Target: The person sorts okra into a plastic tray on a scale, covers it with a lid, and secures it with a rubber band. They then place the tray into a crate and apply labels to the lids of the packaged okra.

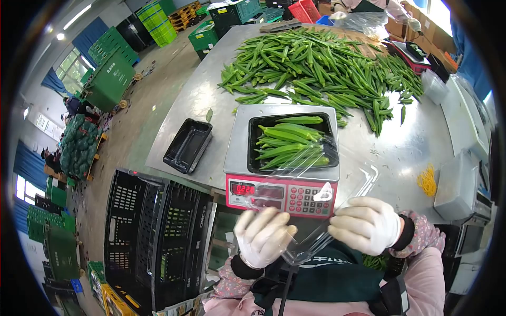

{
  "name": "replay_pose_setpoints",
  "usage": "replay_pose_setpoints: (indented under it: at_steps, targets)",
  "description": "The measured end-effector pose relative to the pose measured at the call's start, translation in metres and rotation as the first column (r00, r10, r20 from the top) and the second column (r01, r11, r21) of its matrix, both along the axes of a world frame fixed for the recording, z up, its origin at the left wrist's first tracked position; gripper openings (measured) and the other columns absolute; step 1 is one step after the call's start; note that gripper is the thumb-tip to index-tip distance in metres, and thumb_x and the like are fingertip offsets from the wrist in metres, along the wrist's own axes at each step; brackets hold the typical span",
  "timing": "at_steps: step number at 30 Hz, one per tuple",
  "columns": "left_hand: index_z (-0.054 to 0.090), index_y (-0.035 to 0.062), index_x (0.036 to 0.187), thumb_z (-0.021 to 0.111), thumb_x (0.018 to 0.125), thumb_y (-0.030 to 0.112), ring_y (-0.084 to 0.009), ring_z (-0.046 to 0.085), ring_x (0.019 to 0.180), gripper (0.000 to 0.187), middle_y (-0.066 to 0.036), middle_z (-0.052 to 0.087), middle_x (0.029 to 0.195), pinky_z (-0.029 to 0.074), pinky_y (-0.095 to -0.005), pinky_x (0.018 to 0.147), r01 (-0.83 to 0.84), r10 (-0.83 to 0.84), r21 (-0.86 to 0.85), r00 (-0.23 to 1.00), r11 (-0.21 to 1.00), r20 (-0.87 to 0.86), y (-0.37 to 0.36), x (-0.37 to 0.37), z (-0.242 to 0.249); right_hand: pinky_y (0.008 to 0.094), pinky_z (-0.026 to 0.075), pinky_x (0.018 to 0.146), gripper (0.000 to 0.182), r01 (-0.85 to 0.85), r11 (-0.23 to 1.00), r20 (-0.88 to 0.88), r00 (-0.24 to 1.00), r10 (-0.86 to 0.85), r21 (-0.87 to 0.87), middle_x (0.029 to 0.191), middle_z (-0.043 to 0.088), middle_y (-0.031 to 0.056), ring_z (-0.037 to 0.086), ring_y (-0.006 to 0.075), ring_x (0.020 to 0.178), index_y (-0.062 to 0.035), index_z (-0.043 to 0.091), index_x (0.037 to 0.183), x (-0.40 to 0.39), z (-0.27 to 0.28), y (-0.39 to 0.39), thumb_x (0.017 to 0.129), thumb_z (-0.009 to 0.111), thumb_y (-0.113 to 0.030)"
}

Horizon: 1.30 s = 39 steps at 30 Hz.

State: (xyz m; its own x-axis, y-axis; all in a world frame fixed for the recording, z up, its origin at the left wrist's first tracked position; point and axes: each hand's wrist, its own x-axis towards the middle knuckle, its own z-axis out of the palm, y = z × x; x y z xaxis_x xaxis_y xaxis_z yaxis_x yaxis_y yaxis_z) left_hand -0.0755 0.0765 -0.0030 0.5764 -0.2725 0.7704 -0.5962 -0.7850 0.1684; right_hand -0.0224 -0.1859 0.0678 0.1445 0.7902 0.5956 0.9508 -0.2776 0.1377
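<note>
Both my hands wear white gloves. A clear plastic lid (308, 247) spans the space between them, tilted in front of the scale. My left hand (263, 237) has its fingers curled on the lid's left side. On the other side, my right hand (365, 225) grips the lid between thumb and fingers. Beyond them stands a red and grey digital scale (233, 150), its red digits lit. A black plastic tray (254, 158) rests on the scale's plate with okra (287, 141) inside. The lid's far part overlaps the tray's lower right in view; contact cannot be told.
A large okra pile (311, 63) covers the table's (174, 113) far side. Another black tray (187, 147) lies left of the scale. Black crates (158, 237) stand at lower left. Yellow rubber bands (426, 180) and clear containers (457, 184) are at right. A person (363, 6) is across the table.
</note>
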Motion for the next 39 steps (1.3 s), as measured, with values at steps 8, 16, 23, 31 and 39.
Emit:
replay_pose_setpoints:
  at_steps: [8, 16, 23, 31, 39]
  targets:
    - [0.062, -0.0053, 0.113, 0.061, 0.094, -0.004, -0.0223, 0.067, 0.094, 0.019, -0.016, 0.069, 0.103, 0.054, -0.0344, 0.091, -0.320, 0.500, -0.791, 0.866, 0.521, -0.021, 0.059, 0.002, -0.028, 0.0422, 0.049, 0.093, 0.046, 0.441, 0.853, -0.073, 0.896, -0.439, 0.279, 0.118, 0.064, 0.0115, 0.061, 0.0329, 0.105, -0.0029, 0.060, 0.120, 0.098, -0.011, 0.014, 0.077, 0.073, -0.003]
    - [0.055, -0.0082, 0.124, 0.056, 0.100, 0.006, -0.0224, 0.063, 0.104, 0.028, -0.019, 0.065, 0.110, 0.050, -0.0328, 0.100, -0.285, 0.459, -0.923, 0.877, 0.258, -0.142, 0.092, -0.001, -0.027, 0.0412, 0.044, 0.095, 0.040, 0.498, 0.867, -0.074, 0.864, -0.499, -0.035, 0.116, 0.062, 0.0130, 0.057, 0.0314, 0.110, -0.0020, 0.061, 0.113, 0.167, -0.038, 0.031, 0.073, 0.063, -0.001]
    - [0.054, -0.0082, 0.125, 0.056, 0.101, 0.007, -0.0216, 0.063, 0.103, 0.029, -0.017, 0.064, 0.109, 0.050, -0.0330, 0.101, -0.277, 0.406, -0.930, 0.899, 0.241, -0.162, 0.084, 0.008, -0.026, 0.0384, 0.046, 0.081, 0.033, 0.538, 0.800, 0.012, 0.831, -0.556, -0.266, 0.088, 0.062, 0.0075, 0.060, 0.0272, 0.087, -0.0058, 0.062, 0.108, 0.189, -0.054, 0.042, 0.075, 0.065, -0.006]
    - [0.056, -0.0077, 0.121, 0.057, 0.099, 0.006, -0.0223, 0.063, 0.100, 0.025, -0.017, 0.066, 0.106, 0.049, -0.0336, 0.097, -0.282, 0.436, -0.937, 0.884, 0.207, -0.170, 0.084, 0.011, -0.029, 0.0325, 0.054, 0.078, 0.033, 0.519, 0.807, -0.218, 0.854, -0.473, 0.282, 0.103, 0.071, 0.0114, 0.068, 0.0251, 0.092, -0.0055, 0.068, 0.113, 0.153, -0.031, 0.012, 0.081, 0.074, -0.003]
    - [0.053, -0.0090, 0.127, 0.055, 0.103, 0.013, -0.0238, 0.062, 0.106, 0.033, -0.017, 0.062, 0.110, 0.050, -0.0343, 0.103, -0.279, 0.388, -0.940, 0.902, 0.195, -0.188, 0.093, 0.014, -0.035, 0.0339, 0.055, 0.075, 0.024, 0.536, 0.775, -0.732, 0.370, -0.573, -0.336, 0.091, 0.072, 0.0138, 0.070, 0.0246, 0.080, -0.0051, 0.073, 0.101, 0.018, 0.006, -0.134, 0.080, 0.076, -0.016]
